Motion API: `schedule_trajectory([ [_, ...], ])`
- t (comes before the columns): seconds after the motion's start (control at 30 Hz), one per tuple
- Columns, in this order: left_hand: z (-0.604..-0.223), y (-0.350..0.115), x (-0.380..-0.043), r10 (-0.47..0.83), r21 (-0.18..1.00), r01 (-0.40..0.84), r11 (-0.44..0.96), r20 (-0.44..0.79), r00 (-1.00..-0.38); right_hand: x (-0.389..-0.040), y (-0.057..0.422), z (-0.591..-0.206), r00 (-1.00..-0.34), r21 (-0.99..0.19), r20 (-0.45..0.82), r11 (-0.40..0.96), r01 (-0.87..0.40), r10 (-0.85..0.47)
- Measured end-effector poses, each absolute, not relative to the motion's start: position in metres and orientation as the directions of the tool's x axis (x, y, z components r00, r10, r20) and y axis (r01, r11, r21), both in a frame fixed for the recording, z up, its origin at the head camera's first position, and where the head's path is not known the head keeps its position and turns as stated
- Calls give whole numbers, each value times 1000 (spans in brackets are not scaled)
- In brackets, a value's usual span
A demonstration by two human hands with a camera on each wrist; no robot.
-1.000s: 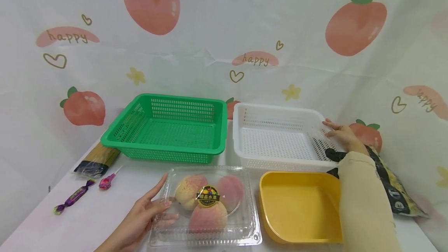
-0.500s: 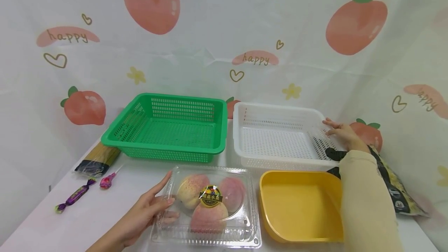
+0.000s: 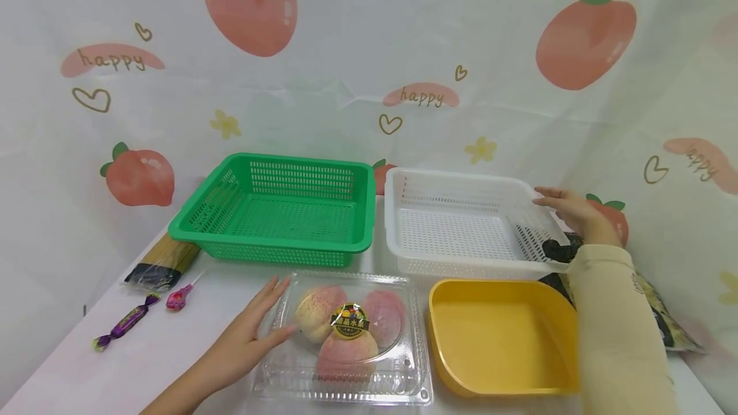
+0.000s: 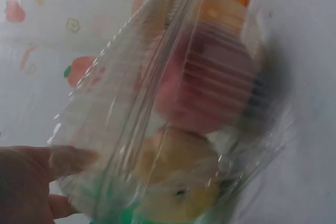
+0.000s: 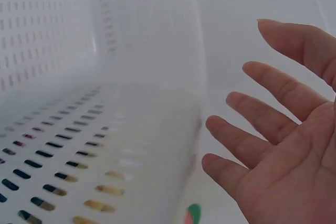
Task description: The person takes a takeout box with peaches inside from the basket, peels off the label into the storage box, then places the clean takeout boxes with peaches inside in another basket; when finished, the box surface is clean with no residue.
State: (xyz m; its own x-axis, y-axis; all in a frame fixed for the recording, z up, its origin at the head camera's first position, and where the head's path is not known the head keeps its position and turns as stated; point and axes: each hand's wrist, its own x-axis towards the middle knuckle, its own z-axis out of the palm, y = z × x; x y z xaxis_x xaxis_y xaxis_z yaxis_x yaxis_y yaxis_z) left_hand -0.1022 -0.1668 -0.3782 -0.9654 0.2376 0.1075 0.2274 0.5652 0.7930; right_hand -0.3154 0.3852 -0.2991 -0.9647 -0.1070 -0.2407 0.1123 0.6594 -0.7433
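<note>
A clear plastic clamshell box (image 3: pixel 398 364) with a round black label on its lid stands at the front middle. Three peaches (image 3: pixel 348 357) lie inside it. At the box's left edge is my left hand (image 3: pixel 248 341), fingers outstretched, the fingertips at the lid's side. The left wrist view catches finger and thumb (image 4: pixel 68 163) beside the ridged lid, blurred. My right hand (image 3: pixel 576 213) hovers by the right rim of a white basket (image 3: pixel 392 229). In the right wrist view its spread fingers (image 5: pixel 268 114) hold nothing and stand apart from the basket wall (image 5: pixel 163 145).
Behind the box sits a green basket (image 3: pixel 271 252). A yellow bin (image 3: pixel 501 387) is to the right, partly behind my right sleeve (image 3: pixel 623 332). Dark packaging (image 3: pixel 663 312) lies beyond the sleeve. On the left are a bundle of sticks (image 3: pixel 164 261), a lollipop (image 3: pixel 179 298) and a purple wrapped candy (image 3: pixel 127 322).
My right hand has come away from the white basket's rim, slightly rightward. My left fingers have straightened. The box with the peaches has shifted slightly to the right.
</note>
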Motion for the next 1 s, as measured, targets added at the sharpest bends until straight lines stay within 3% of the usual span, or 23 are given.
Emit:
schedule_trajectory([
  [0.2, -382, -151, -114, 269, 775, 362, 519, 254, -929, -309, 363, -283, -962, -673, -200, 739, -1, -184],
  [0.5, -375, -142, -129, 310, 748, 371, 550, 229, -923, -294, 321, -267, -935, -631, -151, 759, -158, -321],
  [0.83, -380, -141, -131, 305, 715, 389, 581, 252, -918, -283, 263, -269, -818, -652, -66, 645, -398, -571],
  [1.0, -381, -140, -131, 301, 696, 420, 582, 296, -907, -278, 231, -274, -764, -647, -75, 614, -452, -641],
])
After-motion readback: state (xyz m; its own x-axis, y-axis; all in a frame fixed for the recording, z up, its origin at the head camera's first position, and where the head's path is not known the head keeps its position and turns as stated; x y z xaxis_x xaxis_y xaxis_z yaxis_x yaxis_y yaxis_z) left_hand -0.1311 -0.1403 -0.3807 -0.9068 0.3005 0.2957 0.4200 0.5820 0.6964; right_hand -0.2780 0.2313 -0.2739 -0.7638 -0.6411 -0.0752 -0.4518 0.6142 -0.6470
